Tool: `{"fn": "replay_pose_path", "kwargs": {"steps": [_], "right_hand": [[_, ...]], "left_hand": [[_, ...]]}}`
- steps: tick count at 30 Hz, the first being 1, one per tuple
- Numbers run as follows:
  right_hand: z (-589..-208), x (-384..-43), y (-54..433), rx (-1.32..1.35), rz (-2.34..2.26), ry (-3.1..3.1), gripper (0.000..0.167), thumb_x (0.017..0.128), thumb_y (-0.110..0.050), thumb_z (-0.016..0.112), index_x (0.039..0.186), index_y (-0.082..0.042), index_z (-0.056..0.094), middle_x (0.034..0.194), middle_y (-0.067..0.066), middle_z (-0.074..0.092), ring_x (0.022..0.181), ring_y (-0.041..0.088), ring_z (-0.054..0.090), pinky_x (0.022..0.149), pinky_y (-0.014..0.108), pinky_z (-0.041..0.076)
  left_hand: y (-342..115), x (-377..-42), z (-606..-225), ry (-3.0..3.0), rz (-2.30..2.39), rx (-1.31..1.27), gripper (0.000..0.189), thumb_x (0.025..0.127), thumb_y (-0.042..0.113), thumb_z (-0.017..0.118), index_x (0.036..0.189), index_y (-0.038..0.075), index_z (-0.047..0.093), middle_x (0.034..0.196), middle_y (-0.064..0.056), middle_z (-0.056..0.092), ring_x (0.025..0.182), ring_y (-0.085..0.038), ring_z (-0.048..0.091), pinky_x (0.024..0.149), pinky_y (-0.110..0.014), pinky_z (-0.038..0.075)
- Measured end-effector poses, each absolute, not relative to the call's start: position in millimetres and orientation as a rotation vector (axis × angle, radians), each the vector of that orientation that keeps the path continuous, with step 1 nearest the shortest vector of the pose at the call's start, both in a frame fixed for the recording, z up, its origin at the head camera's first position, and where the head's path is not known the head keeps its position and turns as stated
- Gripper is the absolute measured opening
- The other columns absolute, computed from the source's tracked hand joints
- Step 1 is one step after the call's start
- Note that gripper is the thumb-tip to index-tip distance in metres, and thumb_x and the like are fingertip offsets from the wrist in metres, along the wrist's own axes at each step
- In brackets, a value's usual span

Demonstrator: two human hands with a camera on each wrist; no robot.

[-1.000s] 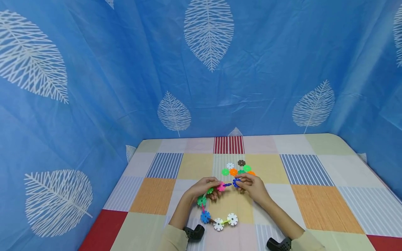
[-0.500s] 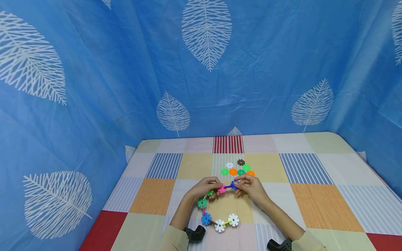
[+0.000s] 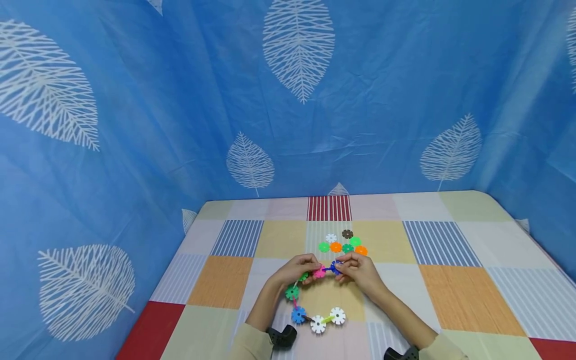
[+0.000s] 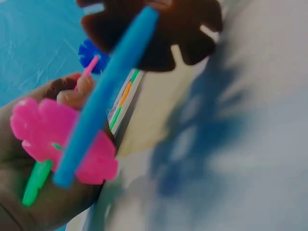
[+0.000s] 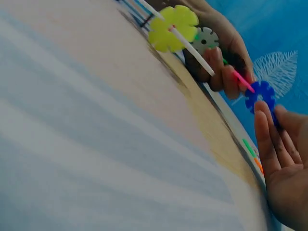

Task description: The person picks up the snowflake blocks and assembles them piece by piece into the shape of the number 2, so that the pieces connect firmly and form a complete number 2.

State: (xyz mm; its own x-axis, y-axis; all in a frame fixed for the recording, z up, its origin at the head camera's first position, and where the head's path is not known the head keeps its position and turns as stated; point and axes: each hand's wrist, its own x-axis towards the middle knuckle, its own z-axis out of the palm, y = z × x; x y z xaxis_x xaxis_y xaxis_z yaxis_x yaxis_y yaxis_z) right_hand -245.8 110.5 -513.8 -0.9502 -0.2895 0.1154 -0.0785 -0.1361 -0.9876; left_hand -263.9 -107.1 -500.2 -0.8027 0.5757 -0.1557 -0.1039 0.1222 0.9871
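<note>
A curved chain of colourful notched plastic discs, snowflake building pieces, hangs from my left hand (image 3: pixel 294 269). Thumb and fingers there pinch the chain near a pink disc (image 3: pixel 319 272). A dark blue disc (image 5: pixel 260 90) projects from the pink one, seen face-on in the right wrist view. My right hand (image 3: pixel 362 274) pinches another dark blue disc (image 3: pixel 335 267), which meets the first edge to face between the hands. The chain curves toward me through a green disc (image 3: pixel 292 292), a blue disc (image 3: pixel 298 315) and a brown disc (image 4: pixel 178 43) to a white disc (image 3: pixel 338 316) at its end.
Beyond the hands, several loose discs lie on the patchwork tablecloth (image 3: pixel 468 300), among them a white disc (image 3: pixel 330 238), a brown disc (image 3: pixel 347 234) and an orange disc (image 3: pixel 336 247). A blue leaf-print curtain (image 3: pixel 360 100) surrounds the table's back and sides.
My right hand has brought its dark blue disc leftward against the dark blue disc on the chain, closing the gap between them. My left hand keeps its pinch.
</note>
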Motion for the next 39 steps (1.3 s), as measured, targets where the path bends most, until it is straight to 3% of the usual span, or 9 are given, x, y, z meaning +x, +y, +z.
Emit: {"fn": "replay_pose_path", "kwargs": {"steps": [4, 8, 10, 14, 18, 21, 25, 33, 39], "right_hand": [[-512, -257, 110, -0.438, -2.130, 2.130, 0.026, 0.090, -0.011, 0.060, 0.098, 0.014, 0.059, 0.078, 0.019, 0.064, 0.060, 0.020, 0.063, 0.057, 0.036, 0.055], [-509, -276, 107, -0.520, -1.856, 2.584, 0.019, 0.090, -0.017, 0.060, 0.096, -0.001, 0.068, 0.076, 0.006, 0.064, 0.063, 0.018, 0.059, 0.055, 0.029, 0.051], [-509, -285, 105, -0.614, -1.635, 2.820, 0.016, 0.088, -0.017, 0.064, 0.098, -0.007, 0.070, 0.081, 0.003, 0.065, 0.072, 0.019, 0.060, 0.060, 0.030, 0.051], [-511, -301, 99, -0.832, -1.209, 3.056, 0.023, 0.084, -0.018, 0.068, 0.105, -0.010, 0.070, 0.084, 0.001, 0.058, 0.079, 0.020, 0.051, 0.065, 0.033, 0.044], [-513, -307, 98, -0.883, -1.032, 3.107, 0.026, 0.080, -0.019, 0.072, 0.103, -0.007, 0.070, 0.081, 0.001, 0.050, 0.079, 0.019, 0.044, 0.065, 0.032, 0.040], [-513, -307, 99, -0.848, -1.117, 3.080, 0.024, 0.076, -0.018, 0.076, 0.096, -0.007, 0.068, 0.082, 0.001, 0.052, 0.079, 0.018, 0.044, 0.067, 0.032, 0.041], [-512, -301, 106, -0.745, -1.432, 2.901, 0.020, 0.076, -0.017, 0.075, 0.089, -0.010, 0.062, 0.076, -0.002, 0.055, 0.070, 0.013, 0.049, 0.061, 0.026, 0.044], [-515, -273, 132, -0.682, -1.974, 2.432, 0.022, 0.083, -0.003, 0.066, 0.102, 0.007, 0.062, 0.081, 0.013, 0.064, 0.063, 0.019, 0.059, 0.053, 0.028, 0.051], [-513, -263, 134, -0.731, -2.045, 2.272, 0.019, 0.086, 0.000, 0.062, 0.100, 0.012, 0.059, 0.082, 0.020, 0.065, 0.065, 0.021, 0.064, 0.054, 0.031, 0.054]], "left_hand": [[-114, -264, -497, 1.845, 1.731, 0.409, 0.019, 0.095, 0.017, 0.050, 0.079, 0.007, 0.050, 0.058, 0.000, 0.045, 0.045, -0.008, 0.038, 0.042, -0.018, 0.033], [-122, -266, -497, 1.825, 1.732, 0.342, 0.022, 0.094, 0.019, 0.052, 0.076, 0.008, 0.048, 0.058, 0.000, 0.046, 0.044, -0.007, 0.038, 0.041, -0.019, 0.032], [-125, -267, -498, 1.826, 1.733, 0.332, 0.022, 0.094, 0.020, 0.051, 0.076, 0.007, 0.049, 0.058, 0.000, 0.046, 0.044, -0.007, 0.038, 0.041, -0.019, 0.032], [-128, -268, -499, 1.825, 1.739, 0.344, 0.018, 0.094, 0.018, 0.050, 0.081, 0.006, 0.053, 0.061, -0.001, 0.047, 0.045, -0.008, 0.038, 0.041, -0.018, 0.033], [-125, -269, -498, 1.804, 1.730, 0.359, 0.022, 0.096, 0.022, 0.047, 0.094, 0.002, 0.056, 0.068, -0.003, 0.049, 0.047, -0.009, 0.040, 0.042, -0.018, 0.035], [-124, -269, -497, 1.822, 1.697, 0.379, 0.032, 0.098, 0.029, 0.044, 0.107, 0.001, 0.058, 0.076, -0.003, 0.053, 0.047, -0.008, 0.039, 0.042, -0.018, 0.034], [-123, -268, -494, 1.891, 1.622, 0.444, 0.038, 0.098, 0.033, 0.045, 0.118, 0.006, 0.061, 0.082, -0.001, 0.056, 0.042, -0.007, 0.034, 0.039, -0.019, 0.031], [-123, -266, -490, 1.935, 1.595, 0.426, 0.029, 0.091, 0.025, 0.058, 0.114, 0.009, 0.066, 0.066, -0.002, 0.053, 0.042, -0.007, 0.031, 0.039, -0.018, 0.027], [-124, -267, -490, 1.950, 1.641, 0.373, 0.029, 0.091, 0.022, 0.059, 0.113, 0.005, 0.066, 0.062, -0.002, 0.051, 0.041, -0.007, 0.030, 0.038, -0.017, 0.025]]}}
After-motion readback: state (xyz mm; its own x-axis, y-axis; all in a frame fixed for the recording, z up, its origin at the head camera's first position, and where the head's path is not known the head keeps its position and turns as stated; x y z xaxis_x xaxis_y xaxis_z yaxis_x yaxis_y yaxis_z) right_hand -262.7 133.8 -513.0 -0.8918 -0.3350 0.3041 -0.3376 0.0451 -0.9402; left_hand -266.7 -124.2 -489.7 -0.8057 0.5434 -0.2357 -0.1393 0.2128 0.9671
